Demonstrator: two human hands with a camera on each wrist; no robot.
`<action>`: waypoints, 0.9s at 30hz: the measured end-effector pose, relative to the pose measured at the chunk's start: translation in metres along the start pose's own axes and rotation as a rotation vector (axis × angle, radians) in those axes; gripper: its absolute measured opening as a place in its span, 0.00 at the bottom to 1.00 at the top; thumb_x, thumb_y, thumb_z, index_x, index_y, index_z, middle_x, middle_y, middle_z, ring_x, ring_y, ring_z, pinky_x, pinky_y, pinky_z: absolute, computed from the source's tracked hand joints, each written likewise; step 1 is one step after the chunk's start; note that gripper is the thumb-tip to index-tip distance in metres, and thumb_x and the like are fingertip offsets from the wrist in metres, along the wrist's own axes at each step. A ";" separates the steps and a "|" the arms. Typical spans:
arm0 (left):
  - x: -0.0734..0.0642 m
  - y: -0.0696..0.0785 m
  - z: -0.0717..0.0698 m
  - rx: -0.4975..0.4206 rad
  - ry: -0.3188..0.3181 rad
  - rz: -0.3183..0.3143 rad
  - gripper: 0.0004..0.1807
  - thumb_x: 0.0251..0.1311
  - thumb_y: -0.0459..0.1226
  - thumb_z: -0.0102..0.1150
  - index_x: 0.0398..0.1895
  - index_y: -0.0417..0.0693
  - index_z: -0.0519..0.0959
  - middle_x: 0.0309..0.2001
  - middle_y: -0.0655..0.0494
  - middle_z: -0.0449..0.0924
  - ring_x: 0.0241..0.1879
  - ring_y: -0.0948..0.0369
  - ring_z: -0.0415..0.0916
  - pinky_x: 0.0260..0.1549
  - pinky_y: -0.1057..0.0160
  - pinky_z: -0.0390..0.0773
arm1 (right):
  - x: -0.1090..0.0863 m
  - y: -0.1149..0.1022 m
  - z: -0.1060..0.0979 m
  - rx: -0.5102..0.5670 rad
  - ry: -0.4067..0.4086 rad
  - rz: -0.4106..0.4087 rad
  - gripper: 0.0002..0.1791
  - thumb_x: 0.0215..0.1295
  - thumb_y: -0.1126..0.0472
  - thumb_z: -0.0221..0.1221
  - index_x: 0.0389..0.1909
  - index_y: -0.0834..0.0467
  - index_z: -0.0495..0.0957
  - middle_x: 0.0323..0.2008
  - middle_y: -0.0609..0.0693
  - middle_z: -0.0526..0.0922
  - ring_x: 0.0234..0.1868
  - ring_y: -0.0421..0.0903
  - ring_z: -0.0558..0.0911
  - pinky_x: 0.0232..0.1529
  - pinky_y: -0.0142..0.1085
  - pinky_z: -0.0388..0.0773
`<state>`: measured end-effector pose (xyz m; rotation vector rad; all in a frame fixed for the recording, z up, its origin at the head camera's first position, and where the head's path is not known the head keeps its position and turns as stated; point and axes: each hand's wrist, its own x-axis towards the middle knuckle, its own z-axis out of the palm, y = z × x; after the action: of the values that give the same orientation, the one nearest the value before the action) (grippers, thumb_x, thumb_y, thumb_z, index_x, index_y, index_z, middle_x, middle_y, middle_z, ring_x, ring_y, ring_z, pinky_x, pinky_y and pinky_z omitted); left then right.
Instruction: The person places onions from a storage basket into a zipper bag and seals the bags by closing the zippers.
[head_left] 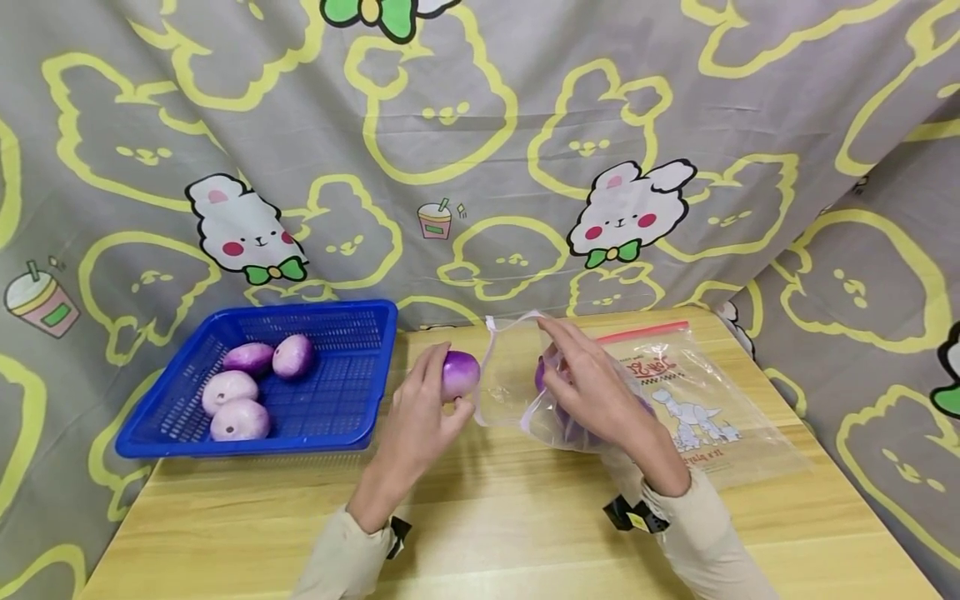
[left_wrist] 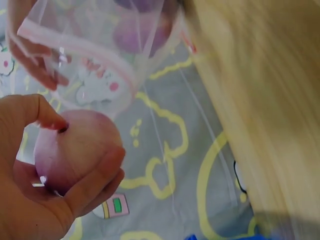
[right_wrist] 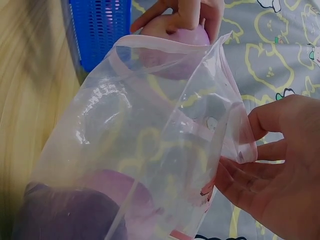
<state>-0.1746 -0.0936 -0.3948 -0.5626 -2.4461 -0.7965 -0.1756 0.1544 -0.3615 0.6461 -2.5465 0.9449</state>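
My left hand [head_left: 420,417] grips a round purple-and-white vegetable [head_left: 459,375], smooth with a small dark spot, just left of the bag's mouth. In the left wrist view, the thumb and fingers curl round this vegetable [left_wrist: 80,145]. With my right hand [head_left: 592,383] I pinch the rim of a clear zip bag [head_left: 513,392], whose white-edged mouth gapes toward the left hand. Seen from the right wrist, the right fingers [right_wrist: 272,125] hold one side of the rim. Inside the bag [right_wrist: 145,115] lie purple vegetables [right_wrist: 75,212], partly blurred by the plastic.
At the left, a blue plastic basket [head_left: 330,417] holds several more purple-and-white vegetables [head_left: 240,419]. Under and beyond the right hand, a second clear bag [head_left: 720,400] with a red zip strip and dinosaur print lies flat on the wooden table [head_left: 510,533]. A patterned grey curtain [head_left: 465,275] hangs behind.
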 end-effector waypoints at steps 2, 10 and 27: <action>-0.001 0.004 0.004 -0.021 -0.015 0.000 0.39 0.48 0.34 0.66 0.68 0.41 0.67 0.61 0.42 0.74 0.51 0.46 0.80 0.45 0.51 0.83 | -0.001 -0.001 0.000 -0.001 -0.002 0.005 0.35 0.63 0.68 0.58 0.73 0.59 0.63 0.48 0.50 0.78 0.40 0.42 0.79 0.34 0.35 0.78; -0.006 0.017 0.009 -0.054 -0.034 0.056 0.38 0.46 0.35 0.68 0.65 0.39 0.66 0.55 0.42 0.80 0.45 0.51 0.83 0.38 0.57 0.85 | -0.001 -0.004 0.001 -0.010 0.008 -0.031 0.37 0.61 0.68 0.59 0.73 0.61 0.62 0.50 0.52 0.79 0.40 0.42 0.80 0.36 0.36 0.79; -0.009 0.021 0.009 -0.038 -0.142 0.206 0.40 0.56 0.38 0.70 0.72 0.50 0.65 0.60 0.48 0.74 0.53 0.53 0.78 0.45 0.58 0.83 | -0.001 -0.007 0.000 -0.030 0.005 -0.028 0.36 0.61 0.67 0.59 0.73 0.60 0.63 0.50 0.51 0.79 0.41 0.42 0.80 0.37 0.36 0.78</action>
<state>-0.1596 -0.0750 -0.3973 -0.8970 -2.4521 -0.7419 -0.1708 0.1504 -0.3585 0.6680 -2.5356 0.8965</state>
